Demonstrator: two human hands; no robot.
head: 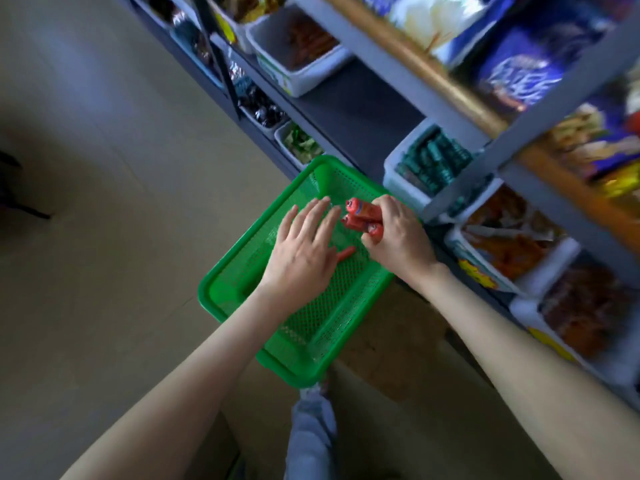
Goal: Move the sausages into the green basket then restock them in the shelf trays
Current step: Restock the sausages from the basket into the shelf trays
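Observation:
A green perforated basket (239,285) sits low in front of the shelves. My right hand (398,237) grips a bundle of red-orange wrapped sausages (360,216) above the basket's far right part. My left hand (304,247) is spread flat over the basket's middle, fingers straight. Part of one more sausage (346,253) pokes out from under its fingers on the basket floor. A white shelf tray (304,74) at the upper middle holds brownish sticks, blurred.
Grey shelving runs along the right, with white trays of green packets (429,164), dark sweets (263,109) and orange snacks (512,244). Snack bags fill the upper shelf. Beige floor lies to the left. My grey trouser leg (311,438) is below the basket.

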